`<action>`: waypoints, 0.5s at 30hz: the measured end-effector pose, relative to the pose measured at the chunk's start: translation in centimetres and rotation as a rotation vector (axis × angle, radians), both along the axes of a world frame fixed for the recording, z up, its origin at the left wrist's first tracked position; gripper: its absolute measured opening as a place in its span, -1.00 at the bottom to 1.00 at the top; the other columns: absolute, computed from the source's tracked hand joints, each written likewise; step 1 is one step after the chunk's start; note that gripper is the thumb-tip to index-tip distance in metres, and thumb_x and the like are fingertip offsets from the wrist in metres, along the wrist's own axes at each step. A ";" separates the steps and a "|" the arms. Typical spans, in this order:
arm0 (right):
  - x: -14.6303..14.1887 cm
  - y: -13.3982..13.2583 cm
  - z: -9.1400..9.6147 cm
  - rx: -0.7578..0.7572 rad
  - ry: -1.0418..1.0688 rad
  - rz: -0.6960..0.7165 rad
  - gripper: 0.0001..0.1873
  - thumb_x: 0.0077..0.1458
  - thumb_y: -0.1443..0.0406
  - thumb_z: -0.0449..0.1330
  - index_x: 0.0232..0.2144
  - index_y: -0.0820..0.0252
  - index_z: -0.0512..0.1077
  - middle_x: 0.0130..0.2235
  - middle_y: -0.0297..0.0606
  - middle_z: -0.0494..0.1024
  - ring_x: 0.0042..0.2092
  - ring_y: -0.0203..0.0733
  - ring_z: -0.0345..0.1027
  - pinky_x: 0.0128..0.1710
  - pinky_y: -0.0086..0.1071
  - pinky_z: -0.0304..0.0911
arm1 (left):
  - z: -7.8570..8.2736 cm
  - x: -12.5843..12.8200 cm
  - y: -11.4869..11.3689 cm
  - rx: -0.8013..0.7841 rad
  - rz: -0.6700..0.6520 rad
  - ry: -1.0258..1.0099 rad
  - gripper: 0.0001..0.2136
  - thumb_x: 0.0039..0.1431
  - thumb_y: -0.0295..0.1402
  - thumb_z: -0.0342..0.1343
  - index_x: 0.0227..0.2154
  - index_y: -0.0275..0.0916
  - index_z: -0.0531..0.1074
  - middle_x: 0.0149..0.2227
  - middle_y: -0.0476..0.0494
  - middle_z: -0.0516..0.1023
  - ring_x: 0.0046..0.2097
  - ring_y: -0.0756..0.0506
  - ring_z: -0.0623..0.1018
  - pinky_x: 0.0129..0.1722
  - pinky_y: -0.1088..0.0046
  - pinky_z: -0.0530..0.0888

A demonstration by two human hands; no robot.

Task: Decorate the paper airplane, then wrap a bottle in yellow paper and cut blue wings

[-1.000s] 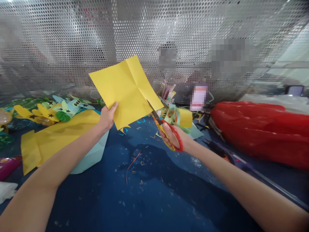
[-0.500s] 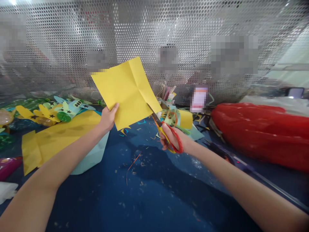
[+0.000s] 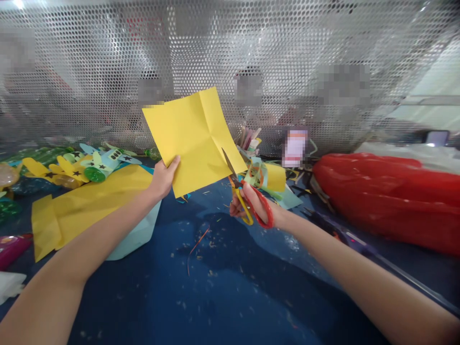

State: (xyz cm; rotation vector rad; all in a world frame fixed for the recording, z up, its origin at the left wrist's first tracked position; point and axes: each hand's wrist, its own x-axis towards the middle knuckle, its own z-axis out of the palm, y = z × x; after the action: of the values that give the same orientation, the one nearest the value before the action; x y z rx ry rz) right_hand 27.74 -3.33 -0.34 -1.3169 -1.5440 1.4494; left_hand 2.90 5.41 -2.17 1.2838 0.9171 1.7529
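My left hand (image 3: 164,178) pinches the lower left corner of a creased yellow paper sheet (image 3: 192,139) and holds it up above the blue table (image 3: 215,287). My right hand (image 3: 251,206) grips scissors (image 3: 247,196) with red and yellow handles. Their blades are spread and reach into the sheet's lower right edge.
Yellow and pale blue sheets (image 3: 89,206) lie at the left with paper craft planes (image 3: 93,163) behind. Curled paper strips and a yellow roll (image 3: 268,177) sit behind the scissors. A red plastic bag (image 3: 388,196) fills the right. A perforated metal screen (image 3: 215,48) stands at the back; paper scraps dot the table.
The sheet has shifted a little to the right and down. The scissor blades have opened and pushed further into the sheet's right edge.
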 end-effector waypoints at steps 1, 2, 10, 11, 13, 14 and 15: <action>0.0 0.0 0.2 -0.016 0.011 0.010 -0.34 0.01 -0.30 -0.05 -0.57 0.15 0.26 -0.51 -0.22 0.49 -0.39 -0.17 0.46 -0.27 -0.32 0.41 | 0.1 0.0 -0.1 -0.024 -0.006 -0.010 -0.61 0.00 -0.15 0.28 -0.17 -0.30 0.50 -0.04 -0.30 0.57 -0.01 -0.29 0.56 -0.01 0.14 0.51; 0.1 0.0 0.4 -0.028 0.028 0.026 -0.35 0.03 -0.30 -0.06 -0.57 0.15 0.26 -0.51 -0.22 0.49 -0.38 -0.16 0.46 -0.26 -0.32 0.41 | 0.3 0.1 -0.2 -0.047 -0.013 -0.023 -0.62 -0.01 -0.17 0.29 -0.17 -0.30 0.50 -0.04 -0.30 0.57 -0.02 -0.29 0.56 -0.01 0.13 0.52; 0.3 -0.4 0.4 -0.075 0.096 0.072 -0.35 0.07 -0.27 -0.07 -0.52 0.17 0.32 -0.45 -0.19 0.53 -0.34 -0.15 0.49 -0.19 -0.27 0.41 | 0.8 0.2 -0.6 -0.145 -0.075 -0.083 -0.65 -0.04 -0.25 0.31 -0.20 -0.33 0.49 -0.11 -0.31 0.60 -0.07 -0.30 0.59 -0.02 0.08 0.52; 0.2 -0.4 0.4 -0.085 0.089 0.060 -0.35 0.08 -0.26 -0.07 -0.53 0.18 0.32 -0.45 -0.18 0.54 -0.34 -0.15 0.49 -0.19 -0.27 0.42 | 0.8 0.2 -0.5 -0.152 -0.083 -0.083 -0.65 -0.04 -0.24 0.31 -0.20 -0.32 0.49 -0.11 -0.30 0.60 -0.07 -0.30 0.59 -0.03 0.08 0.52; 0.0 -0.3 0.3 -0.109 0.083 0.033 -0.34 0.09 -0.26 -0.10 -0.55 0.18 0.33 -0.46 -0.15 0.55 -0.35 -0.14 0.50 -0.20 -0.25 0.43 | 0.7 0.2 -0.6 -0.169 -0.107 -0.086 -0.65 -0.03 -0.24 0.31 -0.19 -0.31 0.49 -0.11 -0.30 0.60 -0.07 -0.29 0.59 -0.03 0.09 0.53; -0.1 -0.2 0.2 -0.120 0.087 0.025 -0.32 0.10 -0.26 -0.12 -0.56 0.18 0.33 -0.46 -0.14 0.55 -0.35 -0.14 0.50 -0.20 -0.24 0.43 | 0.7 0.3 -0.6 -0.178 -0.118 -0.088 -0.66 -0.02 -0.24 0.30 -0.19 -0.30 0.49 -0.10 -0.30 0.60 -0.07 -0.29 0.59 -0.02 0.09 0.53; -0.1 -0.1 0.1 -0.127 0.095 0.022 -0.30 0.09 -0.27 -0.14 -0.56 0.18 0.34 -0.47 -0.13 0.55 -0.35 -0.14 0.50 -0.19 -0.23 0.44 | 0.6 0.4 -0.6 -0.188 -0.126 -0.088 -0.66 -0.02 -0.25 0.30 -0.19 -0.30 0.50 -0.10 -0.31 0.60 -0.08 -0.29 0.59 -0.02 0.09 0.53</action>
State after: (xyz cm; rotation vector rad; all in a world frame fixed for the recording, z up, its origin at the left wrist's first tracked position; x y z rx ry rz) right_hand 27.59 -3.45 -0.24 -1.2872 -1.4300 1.6226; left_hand 3.26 4.77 -1.56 1.1104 0.9080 1.5735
